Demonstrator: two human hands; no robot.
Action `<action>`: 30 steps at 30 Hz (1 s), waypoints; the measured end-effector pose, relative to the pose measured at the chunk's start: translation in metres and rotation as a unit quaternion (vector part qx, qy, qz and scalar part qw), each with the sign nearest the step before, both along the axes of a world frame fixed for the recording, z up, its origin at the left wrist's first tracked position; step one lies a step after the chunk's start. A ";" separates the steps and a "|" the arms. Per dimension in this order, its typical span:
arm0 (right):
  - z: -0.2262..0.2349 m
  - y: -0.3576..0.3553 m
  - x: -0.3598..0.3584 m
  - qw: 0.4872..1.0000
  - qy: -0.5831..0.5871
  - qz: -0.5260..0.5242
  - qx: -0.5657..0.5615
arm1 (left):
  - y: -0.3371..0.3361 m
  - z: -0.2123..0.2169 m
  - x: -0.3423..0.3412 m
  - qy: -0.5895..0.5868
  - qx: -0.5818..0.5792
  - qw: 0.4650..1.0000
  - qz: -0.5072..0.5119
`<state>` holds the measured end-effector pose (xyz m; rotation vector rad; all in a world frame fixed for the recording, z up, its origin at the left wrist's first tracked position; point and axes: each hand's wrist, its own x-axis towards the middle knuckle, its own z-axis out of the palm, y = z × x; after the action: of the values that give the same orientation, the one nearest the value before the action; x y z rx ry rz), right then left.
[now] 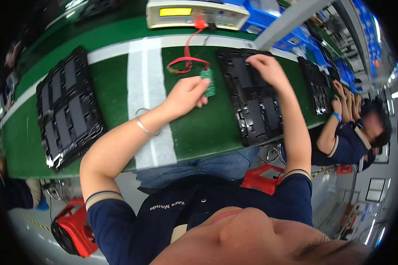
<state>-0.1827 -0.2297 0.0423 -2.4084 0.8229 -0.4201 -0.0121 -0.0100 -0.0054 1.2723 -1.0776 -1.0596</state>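
Observation:
My left hand is closed on a small green circuit board, pinching it between thumb and fingers above the green table. Red wires run from the top of the board up to a cream bench meter with a lit yellow display. Over the upper part of a black plastic tray, my right hand has its fingers bent and drawn together. Its fingertips are at a dark flat piece in the tray. Whatever those fingers hold, if anything, is too dark to make out.
Another black tray with dark flat pieces lies at the left. A white strip crosses the table. Beyond a grey post stand blue bins. At right, a co-worker sits near a further tray. Red stools stand below.

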 end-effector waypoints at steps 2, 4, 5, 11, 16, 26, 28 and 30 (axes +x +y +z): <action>-0.014 0.007 0.003 0.995 -0.019 0.017 -0.094 | 0.001 0.001 -0.001 0.011 0.011 1.000 -0.002; -0.019 0.010 0.014 0.995 -0.003 0.035 -0.094 | 0.003 -0.001 0.001 0.012 0.014 1.000 0.002; -0.028 0.000 0.020 0.993 -0.013 0.032 -0.116 | 0.001 -0.001 0.000 0.007 0.015 1.000 -0.004; -0.039 0.002 0.038 0.982 -0.038 -0.021 -0.181 | 0.002 0.000 0.001 0.012 0.015 1.000 -0.003; -0.005 0.017 0.026 0.906 -0.208 0.040 0.367 | 0.002 0.002 -0.001 0.013 0.029 0.999 -0.004; 0.014 0.067 0.026 0.861 -0.207 0.129 0.447 | 0.000 0.001 0.000 0.003 0.042 0.999 0.001; 0.014 0.079 0.026 0.854 -0.169 0.139 0.472 | -0.002 0.002 -0.001 0.012 0.040 0.999 -0.007; 0.017 0.092 0.032 0.855 -0.132 0.110 0.490 | -0.001 0.002 0.000 0.016 0.040 0.999 -0.004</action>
<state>-0.1511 -0.1381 0.0597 -1.4155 0.4470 -0.1566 -0.0118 -0.0106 -0.0033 1.3121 -1.0255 -1.1346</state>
